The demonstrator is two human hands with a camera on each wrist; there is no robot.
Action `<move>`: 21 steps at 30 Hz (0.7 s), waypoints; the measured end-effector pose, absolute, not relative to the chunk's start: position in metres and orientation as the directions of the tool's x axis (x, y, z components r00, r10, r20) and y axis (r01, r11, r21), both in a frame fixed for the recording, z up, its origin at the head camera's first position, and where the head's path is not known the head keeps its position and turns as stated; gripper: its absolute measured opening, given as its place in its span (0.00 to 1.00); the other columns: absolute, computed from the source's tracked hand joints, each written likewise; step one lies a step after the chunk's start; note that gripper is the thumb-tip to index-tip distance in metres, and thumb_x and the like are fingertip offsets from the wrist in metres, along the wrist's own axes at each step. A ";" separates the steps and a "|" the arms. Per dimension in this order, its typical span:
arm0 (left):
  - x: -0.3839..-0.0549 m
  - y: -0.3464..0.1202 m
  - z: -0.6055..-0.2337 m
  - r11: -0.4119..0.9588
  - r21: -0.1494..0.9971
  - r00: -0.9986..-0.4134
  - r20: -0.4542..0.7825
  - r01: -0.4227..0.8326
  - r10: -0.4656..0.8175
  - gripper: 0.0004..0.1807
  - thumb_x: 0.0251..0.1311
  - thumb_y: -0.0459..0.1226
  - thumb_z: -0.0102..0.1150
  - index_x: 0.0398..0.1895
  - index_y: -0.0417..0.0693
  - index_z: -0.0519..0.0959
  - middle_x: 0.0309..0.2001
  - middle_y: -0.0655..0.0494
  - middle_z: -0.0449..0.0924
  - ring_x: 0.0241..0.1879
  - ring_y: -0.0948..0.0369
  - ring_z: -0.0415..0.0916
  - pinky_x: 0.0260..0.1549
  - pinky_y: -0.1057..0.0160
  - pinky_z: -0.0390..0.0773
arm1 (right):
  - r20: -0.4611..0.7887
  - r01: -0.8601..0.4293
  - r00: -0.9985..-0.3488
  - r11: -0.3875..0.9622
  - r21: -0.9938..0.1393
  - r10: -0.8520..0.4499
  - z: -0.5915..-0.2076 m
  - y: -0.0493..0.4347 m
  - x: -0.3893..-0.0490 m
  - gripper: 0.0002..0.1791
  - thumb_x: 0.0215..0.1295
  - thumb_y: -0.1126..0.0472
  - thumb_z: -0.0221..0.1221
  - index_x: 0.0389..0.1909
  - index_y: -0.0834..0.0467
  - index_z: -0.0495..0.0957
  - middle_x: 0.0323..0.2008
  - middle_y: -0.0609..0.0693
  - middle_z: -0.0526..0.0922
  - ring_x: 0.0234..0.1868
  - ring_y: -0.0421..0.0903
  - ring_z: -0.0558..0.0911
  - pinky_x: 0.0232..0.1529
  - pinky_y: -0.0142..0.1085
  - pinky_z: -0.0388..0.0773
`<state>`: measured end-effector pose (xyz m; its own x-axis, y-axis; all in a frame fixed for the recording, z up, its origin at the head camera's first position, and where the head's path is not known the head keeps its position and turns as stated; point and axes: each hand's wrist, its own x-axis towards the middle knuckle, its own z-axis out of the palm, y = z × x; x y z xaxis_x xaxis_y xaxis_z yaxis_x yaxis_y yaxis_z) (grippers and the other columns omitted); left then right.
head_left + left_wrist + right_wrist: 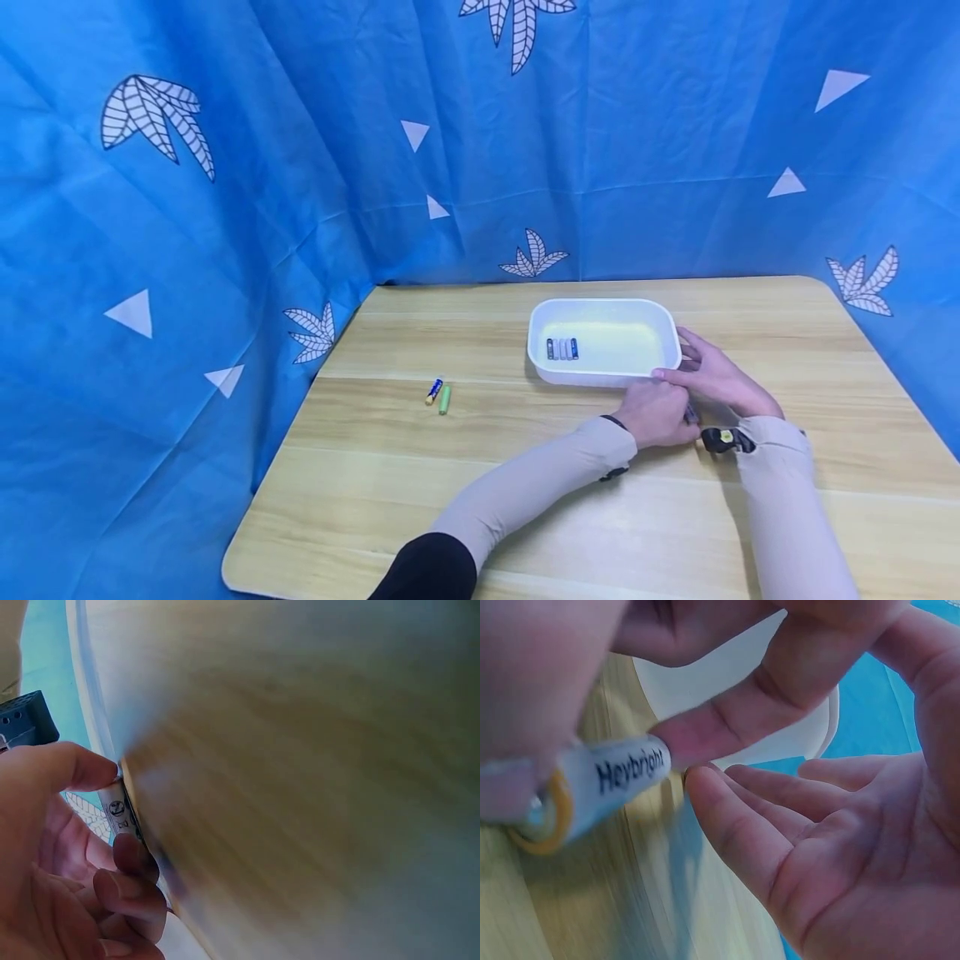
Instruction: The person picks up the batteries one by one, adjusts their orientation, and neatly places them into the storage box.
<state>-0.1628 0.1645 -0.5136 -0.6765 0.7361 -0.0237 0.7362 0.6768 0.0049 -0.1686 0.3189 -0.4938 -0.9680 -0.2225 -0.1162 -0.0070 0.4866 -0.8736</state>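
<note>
My left hand (pixel 656 414) pinches a battery (pixel 630 776) between thumb and finger, just off the near right corner of a white plastic tub (pixel 551 372). "Heybright" is printed on the battery's pale side, with an orange band near one end. In the left wrist view the same battery (pixel 120 810) shows silver between the fingertips. Extended fingers of my right hand (pixel 716 379) lie along the tub's right end, and its thumb is at the corner; firm contact is hard to tell. Several batteries (pixel 562 349) lie side by side at the tub's left end.
On the wooden table (pixel 360 483), left of the tub, lie a blue and yellow battery (pixel 434 392) and a green battery (pixel 445 400). A blue patterned curtain (pixel 315 125) hangs behind and along the left. My left forearm (pixel 532 475) crosses in front of the tub.
</note>
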 end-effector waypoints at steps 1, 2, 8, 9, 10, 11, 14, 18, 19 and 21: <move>-0.162 0.163 -0.513 0.672 -0.001 -0.672 -0.027 0.741 0.740 0.24 0.63 0.62 0.60 0.15 0.64 0.69 0.16 0.71 0.68 0.19 0.72 0.68 0.11 0.71 0.66 | -0.112 -0.012 -0.968 0.485 -0.875 -0.226 -0.494 0.319 -0.169 0.56 0.71 0.47 0.64 0.84 0.59 0.35 0.76 0.73 0.60 0.74 0.71 0.66 0.70 0.60 0.70; -0.162 0.162 -0.513 0.667 -0.007 -0.667 -0.026 0.745 0.745 0.24 0.63 0.63 0.60 0.16 0.64 0.69 0.17 0.70 0.69 0.19 0.72 0.69 0.11 0.71 0.66 | -0.108 -0.016 -0.967 0.481 -0.876 -0.229 -0.494 0.319 -0.169 0.56 0.71 0.48 0.64 0.84 0.59 0.36 0.76 0.73 0.61 0.74 0.71 0.67 0.70 0.59 0.71; -0.162 0.156 -0.511 0.652 -0.048 -0.653 -0.016 0.757 0.757 0.21 0.63 0.65 0.58 0.27 0.63 0.72 0.24 0.70 0.72 0.23 0.72 0.71 0.13 0.71 0.68 | -0.098 -0.025 -0.968 0.478 -0.878 -0.229 -0.494 0.320 -0.168 0.56 0.71 0.49 0.64 0.84 0.59 0.36 0.76 0.73 0.60 0.74 0.72 0.66 0.70 0.61 0.70; -0.163 0.156 -0.511 0.653 -0.049 -0.655 -0.015 0.755 0.756 0.21 0.64 0.65 0.58 0.27 0.64 0.71 0.24 0.70 0.71 0.24 0.72 0.71 0.13 0.71 0.69 | -0.098 -0.024 -0.969 0.481 -0.876 -0.227 -0.494 0.320 -0.168 0.56 0.71 0.49 0.64 0.84 0.59 0.36 0.76 0.73 0.60 0.75 0.72 0.65 0.70 0.62 0.70; -0.162 0.157 -0.511 0.656 -0.047 -0.657 -0.019 0.754 0.754 0.21 0.64 0.65 0.57 0.26 0.64 0.71 0.24 0.70 0.71 0.24 0.72 0.71 0.13 0.71 0.69 | -0.096 -0.026 -0.969 0.483 -0.875 -0.227 -0.494 0.320 -0.168 0.56 0.71 0.49 0.64 0.84 0.59 0.36 0.76 0.73 0.59 0.75 0.72 0.65 0.70 0.62 0.70; -0.163 0.157 -0.511 0.655 -0.047 -0.656 -0.019 0.754 0.754 0.21 0.65 0.65 0.57 0.25 0.64 0.72 0.23 0.70 0.71 0.23 0.72 0.71 0.14 0.71 0.69 | -0.095 -0.029 -0.969 0.484 -0.875 -0.229 -0.494 0.320 -0.168 0.56 0.71 0.49 0.64 0.84 0.59 0.36 0.76 0.74 0.59 0.75 0.73 0.65 0.70 0.62 0.69; -0.162 0.158 -0.511 0.651 -0.065 -0.653 -0.016 0.756 0.757 0.23 0.64 0.65 0.57 0.21 0.64 0.71 0.21 0.71 0.71 0.23 0.71 0.70 0.14 0.70 0.67 | -0.103 -0.023 -0.968 0.489 -0.872 -0.229 -0.494 0.319 -0.168 0.56 0.71 0.48 0.64 0.84 0.59 0.35 0.76 0.74 0.59 0.75 0.73 0.64 0.70 0.62 0.69; -0.161 0.153 -0.513 0.630 -0.082 -0.631 0.008 0.772 0.775 0.22 0.62 0.64 0.59 0.21 0.64 0.70 0.21 0.72 0.70 0.22 0.72 0.69 0.13 0.71 0.66 | -0.110 -0.015 -0.968 0.486 -0.874 -0.226 -0.495 0.318 -0.167 0.57 0.71 0.48 0.64 0.83 0.60 0.34 0.76 0.75 0.58 0.75 0.73 0.64 0.70 0.62 0.68; -0.161 0.151 -0.513 0.623 -0.082 -0.624 0.014 0.778 0.781 0.22 0.61 0.64 0.60 0.21 0.64 0.70 0.20 0.72 0.70 0.22 0.72 0.69 0.13 0.72 0.65 | -0.110 -0.013 -0.968 0.482 -0.876 -0.227 -0.495 0.318 -0.167 0.58 0.71 0.48 0.64 0.83 0.60 0.33 0.76 0.75 0.58 0.75 0.72 0.64 0.71 0.61 0.68; -0.162 0.144 -0.511 0.603 -0.081 -0.604 0.024 0.793 0.797 0.20 0.60 0.63 0.61 0.21 0.65 0.71 0.21 0.73 0.70 0.22 0.72 0.68 0.13 0.72 0.65 | -0.104 -0.018 -0.968 0.477 -0.879 -0.227 -0.495 0.318 -0.168 0.58 0.70 0.49 0.65 0.83 0.60 0.33 0.76 0.74 0.58 0.75 0.72 0.64 0.71 0.61 0.68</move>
<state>-0.1622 0.1444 -0.5111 -0.6036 0.7969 0.0245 0.7933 0.6034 -0.0809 -0.1675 0.3176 -0.4952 -0.9684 -0.2268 -0.1037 -0.0176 0.4769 -0.8788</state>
